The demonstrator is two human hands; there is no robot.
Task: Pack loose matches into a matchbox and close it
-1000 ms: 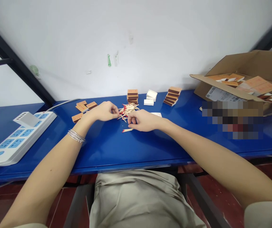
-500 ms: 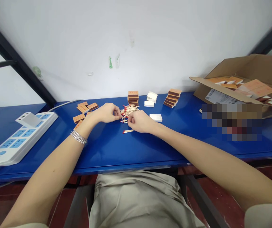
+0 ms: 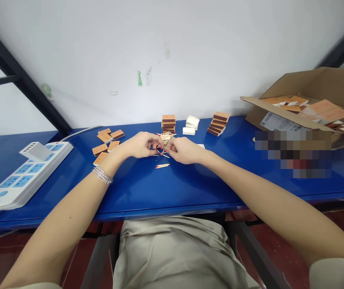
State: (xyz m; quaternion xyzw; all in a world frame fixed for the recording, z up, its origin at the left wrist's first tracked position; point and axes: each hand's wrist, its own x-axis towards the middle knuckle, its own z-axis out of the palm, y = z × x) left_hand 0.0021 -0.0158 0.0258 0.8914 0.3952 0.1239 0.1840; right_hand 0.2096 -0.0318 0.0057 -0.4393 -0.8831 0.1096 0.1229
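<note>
A heap of red-headed matches [image 3: 167,137] lies on the blue table between my two hands. My left hand [image 3: 143,144] curls its fingers and thumb around some match ends at the heap's left side. Against the right side, my right hand [image 3: 187,150] has its fingertips pinched together; what they hold, if anything, is too small to make out. A few matches [image 3: 162,165] lie together in front of the heap. Behind my right hand, a white matchbox tray [image 3: 201,146] is mostly hidden.
Orange matchboxes [image 3: 100,150] lie loosely at left. Stacked matchboxes [image 3: 168,119] stand behind the heap, with another leaning stack [image 3: 218,123] to the right. White trays [image 3: 189,131] sit between them. A power strip [image 3: 24,176] is far left, an open carton [image 3: 280,118] far right.
My left hand has moved slightly right, into the matches. My right hand has shifted right, uncovering more of the small front group and covering most of the nearest white tray.
</note>
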